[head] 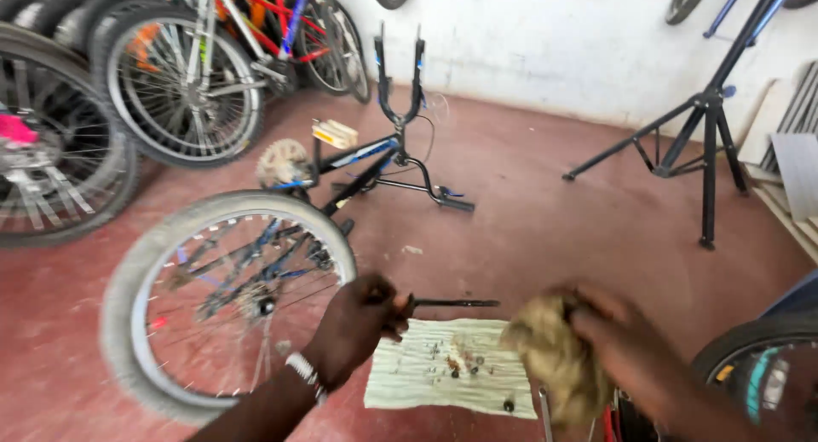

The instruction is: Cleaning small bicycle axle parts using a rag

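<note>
1. The left hand [358,323] is closed around one end of a thin dark metal rod [456,303], probably an axle, held level above the floor with its free end pointing right

2. The right hand [635,348] is bunched around a wad of tan rag [554,357]; this hand is blurred, so how tightly its grip is closed cannot be told exactly, but the rag is clearly in it. The rag sits just beside the rod's free end, not touching it

3. Below the hands a pale cloth [426,369] lies flat on the red floor [554,203], with small dark nuts, bearings and bits of grime [464,363] scattered on it

4. A bicycle frame [375,156] lies upside down on the floor beyond, its wheel [226,297] near the left hand, the front fork ends bare

5. As a judgement: stripping down looks done, since the small parts are laid out; wiping the rod seems to be in hand, and the loose parts on the cloth look not yet refitted

6. Other bicycles [179,75] lean at the wall, and a black repair stand [707,127] stands to the right
</note>
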